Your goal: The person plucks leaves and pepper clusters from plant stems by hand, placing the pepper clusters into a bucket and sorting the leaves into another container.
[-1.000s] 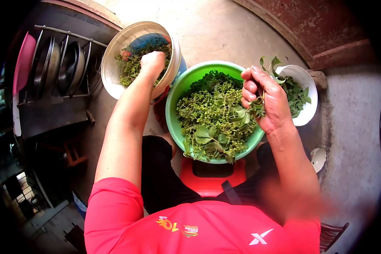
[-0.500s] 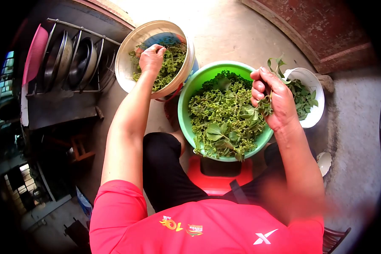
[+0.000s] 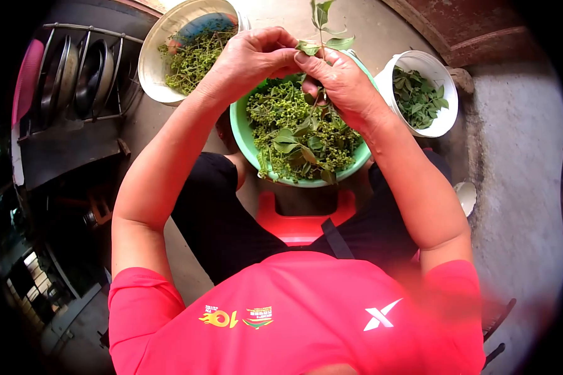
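Note:
A leafy green sprig (image 3: pixel 321 39) stands up between my two hands, above a green basin (image 3: pixel 245 142). My right hand (image 3: pixel 347 87) is closed around its stem, with a few leaves hanging below the fingers. Meeting it from the left, my left hand (image 3: pixel 256 59) pinches at the sprig close to the right thumb; its fingertips are partly hidden. The basin is heaped with stems of small green berries (image 3: pixel 281 109) and some broad leaves.
At the upper left stands a bucket (image 3: pixel 153 72) with berry clusters in it. A white bucket (image 3: pixel 450 103) to the right holds loose green leaves (image 3: pixel 416 97). A red stool (image 3: pixel 288 228) shows between my knees. Pans (image 3: pixel 62 81) stand in a metal rack at the left.
My left hand has come from over the left bucket to meet my right hand above the basin. The right hand has moved left with the sprig. The whole view has shifted.

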`<action>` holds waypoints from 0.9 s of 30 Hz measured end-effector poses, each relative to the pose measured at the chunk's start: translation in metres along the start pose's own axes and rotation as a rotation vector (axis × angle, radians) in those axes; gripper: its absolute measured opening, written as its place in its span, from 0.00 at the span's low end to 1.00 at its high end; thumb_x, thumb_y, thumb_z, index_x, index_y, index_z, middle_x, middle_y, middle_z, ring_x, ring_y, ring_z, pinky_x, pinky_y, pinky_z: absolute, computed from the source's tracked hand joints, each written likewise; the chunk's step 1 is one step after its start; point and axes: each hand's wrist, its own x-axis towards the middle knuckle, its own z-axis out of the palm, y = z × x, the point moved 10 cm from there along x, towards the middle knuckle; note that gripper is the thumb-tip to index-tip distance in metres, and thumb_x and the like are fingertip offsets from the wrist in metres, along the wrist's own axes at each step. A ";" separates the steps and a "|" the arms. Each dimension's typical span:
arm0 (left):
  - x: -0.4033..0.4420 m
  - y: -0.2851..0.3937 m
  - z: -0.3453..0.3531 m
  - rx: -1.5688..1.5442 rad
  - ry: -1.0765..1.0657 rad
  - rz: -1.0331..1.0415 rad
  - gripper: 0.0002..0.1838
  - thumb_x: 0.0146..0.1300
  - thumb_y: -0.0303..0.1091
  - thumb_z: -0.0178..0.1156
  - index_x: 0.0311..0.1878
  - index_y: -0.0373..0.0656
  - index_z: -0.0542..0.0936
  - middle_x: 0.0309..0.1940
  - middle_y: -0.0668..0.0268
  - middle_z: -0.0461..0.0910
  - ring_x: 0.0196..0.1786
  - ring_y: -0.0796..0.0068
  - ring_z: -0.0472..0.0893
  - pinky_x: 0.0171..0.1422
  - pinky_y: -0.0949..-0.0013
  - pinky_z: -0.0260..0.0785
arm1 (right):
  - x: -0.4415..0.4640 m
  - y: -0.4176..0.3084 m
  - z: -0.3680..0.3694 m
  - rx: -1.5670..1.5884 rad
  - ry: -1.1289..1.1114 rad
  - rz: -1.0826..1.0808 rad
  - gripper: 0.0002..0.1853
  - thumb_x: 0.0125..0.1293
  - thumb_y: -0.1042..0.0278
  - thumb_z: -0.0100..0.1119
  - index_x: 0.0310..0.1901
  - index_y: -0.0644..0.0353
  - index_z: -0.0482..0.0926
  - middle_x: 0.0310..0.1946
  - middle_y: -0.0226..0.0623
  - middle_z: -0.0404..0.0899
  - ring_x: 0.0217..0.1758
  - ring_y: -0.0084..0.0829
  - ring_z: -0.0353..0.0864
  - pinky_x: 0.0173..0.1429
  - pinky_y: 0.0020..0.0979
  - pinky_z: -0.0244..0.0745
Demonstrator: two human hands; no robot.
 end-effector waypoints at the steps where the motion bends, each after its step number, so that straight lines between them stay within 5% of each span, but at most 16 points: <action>1: 0.002 -0.008 0.005 -0.128 0.026 -0.034 0.10 0.64 0.35 0.60 0.44 0.41 0.79 0.32 0.71 0.81 0.34 0.84 0.78 0.40 0.79 0.71 | -0.001 -0.006 -0.006 -0.098 0.040 -0.045 0.13 0.68 0.58 0.54 0.44 0.60 0.77 0.32 0.26 0.79 0.24 0.12 0.66 0.28 0.17 0.63; 4: 0.001 -0.016 0.009 -0.364 0.011 -0.032 0.11 0.65 0.35 0.59 0.46 0.40 0.79 0.34 0.67 0.82 0.34 0.83 0.79 0.39 0.78 0.72 | -0.004 -0.021 -0.040 -0.272 0.236 -0.113 0.11 0.68 0.65 0.51 0.42 0.62 0.80 0.26 0.27 0.78 0.22 0.13 0.67 0.28 0.17 0.65; 8: -0.005 -0.076 -0.002 0.473 0.078 -0.097 0.12 0.64 0.37 0.59 0.48 0.43 0.79 0.37 0.65 0.82 0.38 0.74 0.81 0.45 0.71 0.73 | -0.017 -0.050 -0.095 -0.295 0.295 -0.177 0.12 0.69 0.64 0.51 0.47 0.62 0.79 0.28 0.23 0.76 0.23 0.10 0.65 0.28 0.14 0.60; 11: -0.012 -0.098 0.012 0.897 0.025 0.006 0.17 0.56 0.32 0.61 0.50 0.42 0.77 0.46 0.53 0.76 0.47 0.52 0.78 0.54 0.59 0.71 | -0.028 -0.064 -0.165 -0.519 0.467 -0.204 0.12 0.68 0.62 0.54 0.44 0.61 0.81 0.27 0.23 0.77 0.24 0.11 0.65 0.29 0.15 0.61; 16: -0.008 -0.123 0.012 1.014 0.065 0.042 0.15 0.56 0.34 0.60 0.48 0.44 0.78 0.45 0.53 0.77 0.49 0.51 0.77 0.55 0.56 0.70 | -0.055 -0.066 -0.269 -0.940 0.773 -0.122 0.14 0.62 0.56 0.60 0.43 0.57 0.82 0.28 0.24 0.79 0.28 0.17 0.70 0.34 0.23 0.67; 18: -0.008 -0.147 0.014 1.027 -0.041 -0.146 0.15 0.56 0.35 0.60 0.48 0.46 0.79 0.46 0.53 0.77 0.50 0.52 0.76 0.55 0.56 0.70 | -0.059 -0.050 -0.304 -1.093 0.819 0.058 0.24 0.56 0.47 0.60 0.47 0.57 0.79 0.39 0.41 0.83 0.39 0.38 0.83 0.47 0.34 0.74; 19: -0.012 -0.135 0.016 1.140 0.015 -0.082 0.14 0.56 0.36 0.60 0.47 0.47 0.79 0.45 0.54 0.77 0.50 0.53 0.76 0.55 0.57 0.69 | -0.062 -0.051 -0.311 -1.280 0.899 0.090 0.31 0.54 0.44 0.61 0.55 0.58 0.74 0.49 0.48 0.79 0.52 0.41 0.79 0.55 0.36 0.73; 20: -0.015 -0.119 0.017 1.202 0.131 0.109 0.14 0.56 0.34 0.59 0.47 0.47 0.79 0.44 0.55 0.77 0.49 0.54 0.76 0.55 0.57 0.69 | -0.063 -0.041 -0.319 -1.279 0.893 0.103 0.31 0.54 0.44 0.61 0.55 0.58 0.74 0.49 0.48 0.79 0.52 0.41 0.79 0.55 0.36 0.73; 22: -0.026 -0.084 0.021 1.046 0.228 0.241 0.13 0.57 0.32 0.58 0.46 0.47 0.79 0.44 0.56 0.77 0.48 0.54 0.76 0.55 0.57 0.69 | -0.081 -0.034 -0.340 -1.340 1.123 0.255 0.40 0.47 0.39 0.65 0.56 0.62 0.72 0.53 0.52 0.76 0.56 0.47 0.76 0.59 0.38 0.69; 23: -0.034 -0.069 0.026 0.996 0.252 0.259 0.11 0.58 0.31 0.58 0.44 0.46 0.80 0.43 0.57 0.78 0.48 0.54 0.76 0.54 0.58 0.69 | -0.078 -0.027 -0.345 -1.359 1.061 0.310 0.46 0.45 0.39 0.67 0.61 0.63 0.67 0.58 0.53 0.71 0.61 0.46 0.72 0.63 0.37 0.68; 26: -0.061 -0.060 0.044 0.798 0.120 0.150 0.12 0.60 0.33 0.59 0.47 0.44 0.79 0.46 0.56 0.77 0.50 0.56 0.77 0.53 0.62 0.69 | -0.061 -0.029 -0.344 -1.335 0.969 0.121 0.45 0.45 0.42 0.67 0.62 0.61 0.67 0.60 0.54 0.70 0.62 0.45 0.71 0.64 0.38 0.66; 27: -0.075 -0.053 0.054 0.822 0.096 0.162 0.12 0.61 0.34 0.59 0.48 0.44 0.79 0.46 0.58 0.77 0.49 0.58 0.78 0.52 0.64 0.70 | -0.069 -0.048 -0.300 -1.333 1.000 0.047 0.34 0.52 0.48 0.65 0.58 0.60 0.72 0.53 0.48 0.76 0.56 0.39 0.77 0.60 0.34 0.70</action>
